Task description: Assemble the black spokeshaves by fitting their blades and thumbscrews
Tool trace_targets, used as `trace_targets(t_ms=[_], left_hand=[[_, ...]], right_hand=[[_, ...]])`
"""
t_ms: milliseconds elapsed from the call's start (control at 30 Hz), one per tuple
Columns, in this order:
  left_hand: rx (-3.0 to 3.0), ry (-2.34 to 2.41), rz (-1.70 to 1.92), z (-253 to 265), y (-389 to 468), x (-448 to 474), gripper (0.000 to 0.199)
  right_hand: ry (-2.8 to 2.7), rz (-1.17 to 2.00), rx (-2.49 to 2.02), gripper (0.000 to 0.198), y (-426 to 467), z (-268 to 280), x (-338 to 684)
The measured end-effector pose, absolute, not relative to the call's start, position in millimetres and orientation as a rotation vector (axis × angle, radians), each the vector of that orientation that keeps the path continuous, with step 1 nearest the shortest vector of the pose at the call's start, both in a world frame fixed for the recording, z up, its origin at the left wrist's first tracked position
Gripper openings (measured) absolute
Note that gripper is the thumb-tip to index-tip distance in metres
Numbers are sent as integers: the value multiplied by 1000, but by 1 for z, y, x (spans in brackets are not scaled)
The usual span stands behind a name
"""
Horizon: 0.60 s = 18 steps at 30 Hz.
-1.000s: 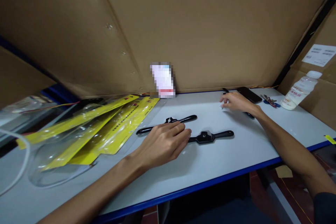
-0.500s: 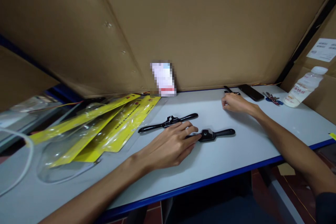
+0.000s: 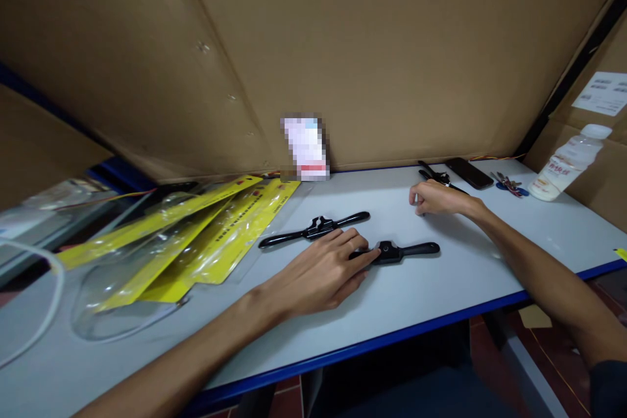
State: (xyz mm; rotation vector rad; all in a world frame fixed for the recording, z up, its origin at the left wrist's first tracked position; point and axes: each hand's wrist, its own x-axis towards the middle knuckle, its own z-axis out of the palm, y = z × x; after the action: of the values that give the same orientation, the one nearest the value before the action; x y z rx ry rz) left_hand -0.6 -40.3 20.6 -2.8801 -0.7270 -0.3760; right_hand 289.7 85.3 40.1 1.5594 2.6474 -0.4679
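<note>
Brown cardboard (image 3: 372, 46), creased and lightly scuffed, walls off the far side of a smooth, pale surface (image 3: 416, 294) edged in blue. Over the last second the left hand (image 3: 333, 268) has shifted right along the near tool (image 3: 390, 253), a black two-handled piece: its fingers had stopped short of the central body, and now the index finger touches that body's left side. To my eye, this puts the work at the tool's middle. Palm and fingers cover the left handle, so I cannot tell how firmly they grip. Farther right, the right hand (image 3: 438, 196) has drawn its fingers into a loose, narrow curl, uncovering more of the far tool (image 3: 438, 175) just behind it; whether anything is tucked inside that curl I cannot tell. On the near tool the body is blocky, with a round fitting, and its bare handle looks duller than those of the glossy middle tool (image 3: 318, 228) lying just beyond the left hand. Over on the left, yellow card packs (image 3: 230, 235) fan across one another under shiny clear plastic, a white cable (image 3: 59, 274) looping beside them. Far right sit a flat black phone (image 3: 469, 173), some keys (image 3: 509, 184) and a waisted clear bottle (image 3: 565, 166) with whitish contents.
</note>
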Motion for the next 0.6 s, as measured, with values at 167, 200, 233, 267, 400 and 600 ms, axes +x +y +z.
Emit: trace_targets(t_ms=[167, 200, 233, 267, 400, 600], left_hand=[[-2878, -724, -385, 21, -41, 0, 31], [-2878, -725, -377, 21, -41, 0, 31], [-2877, -726, -372, 21, -41, 0, 32], [-2877, -725, -370, 21, -41, 0, 32], [-2882, -730, -360, 19, -40, 0, 32], [-2886, -728, -352, 19, -41, 1, 33]], right_hand=[[2606, -482, 1543, 25, 76, 50, 287], [2585, -452, 1552, 24, 73, 51, 287], [2555, -421, 1566, 23, 71, 53, 287], [2519, -395, 1585, 21, 69, 55, 287], [2362, -381, 1621, 11, 61, 66, 286], [2300, -526, 1578, 7, 55, 75, 284]])
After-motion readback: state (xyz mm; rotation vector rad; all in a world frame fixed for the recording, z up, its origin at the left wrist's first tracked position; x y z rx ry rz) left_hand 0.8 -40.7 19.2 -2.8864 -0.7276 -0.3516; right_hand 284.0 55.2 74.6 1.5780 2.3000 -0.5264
